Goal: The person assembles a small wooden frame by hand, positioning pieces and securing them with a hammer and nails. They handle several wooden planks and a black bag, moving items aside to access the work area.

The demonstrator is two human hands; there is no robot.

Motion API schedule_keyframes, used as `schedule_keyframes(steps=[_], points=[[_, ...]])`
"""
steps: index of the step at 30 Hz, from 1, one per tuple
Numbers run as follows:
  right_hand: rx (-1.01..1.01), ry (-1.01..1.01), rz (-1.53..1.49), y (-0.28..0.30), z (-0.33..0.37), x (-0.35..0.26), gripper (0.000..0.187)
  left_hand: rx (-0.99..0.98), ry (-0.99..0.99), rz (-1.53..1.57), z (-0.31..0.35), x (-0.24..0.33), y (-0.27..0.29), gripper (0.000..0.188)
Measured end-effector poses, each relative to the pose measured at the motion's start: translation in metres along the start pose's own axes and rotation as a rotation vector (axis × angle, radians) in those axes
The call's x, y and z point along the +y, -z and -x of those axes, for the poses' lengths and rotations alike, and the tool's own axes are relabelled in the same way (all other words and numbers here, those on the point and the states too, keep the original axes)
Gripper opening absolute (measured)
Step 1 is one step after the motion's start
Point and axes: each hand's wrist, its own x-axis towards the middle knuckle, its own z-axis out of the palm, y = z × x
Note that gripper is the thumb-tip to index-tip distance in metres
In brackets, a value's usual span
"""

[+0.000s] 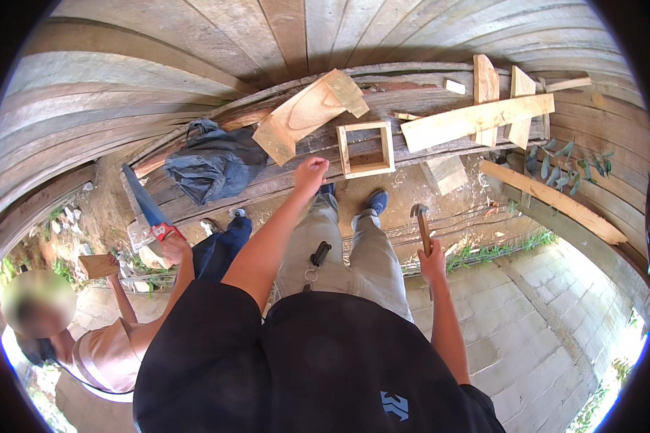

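Note:
My right hand (433, 263) is wrapped round the wooden handle of a hammer (424, 225), whose metal head points up and away from me. My left hand (311, 175) reaches forward with its fingers curled together; what they hold, if anything, is too small to make out. Just beyond it, to the right, a small open rectangular wooden frame (343, 153) rests at the near edge of the plank bench (426, 96). Left of the frame lies a wide board structure (307, 110) with crosspieces at its ends.
A dark plastic bag (213, 162) lies on the bench's left. At right, a long pale board (477, 124) crosses shorter pieces. A co-worker at left holds a handsaw (148, 202) and a wood piece (97, 266). Another plank (552, 200) leans near leaves (567, 169).

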Motion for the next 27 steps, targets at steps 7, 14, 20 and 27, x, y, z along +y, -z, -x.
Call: schedule_keyframes(steps=[7,14,20,27], points=[[-0.090,-0.075,0.047,-0.026,0.036,0.042,0.042,0.050,0.064,0.000,0.009,-0.025,0.019,0.021],[-0.112,-0.092,0.114,-0.038,0.043,0.087,0.037,0.114,0.113,0.200,0.027,-0.063,0.045,0.021],[-0.139,-0.098,0.077,-0.019,0.023,0.040,0.038,0.125,0.194,0.212,0.044,-0.071,0.067,0.023],[-0.006,0.104,0.022,-0.034,-0.006,0.017,0.037,0.155,0.261,0.245,0.065,-0.063,0.090,0.023]])
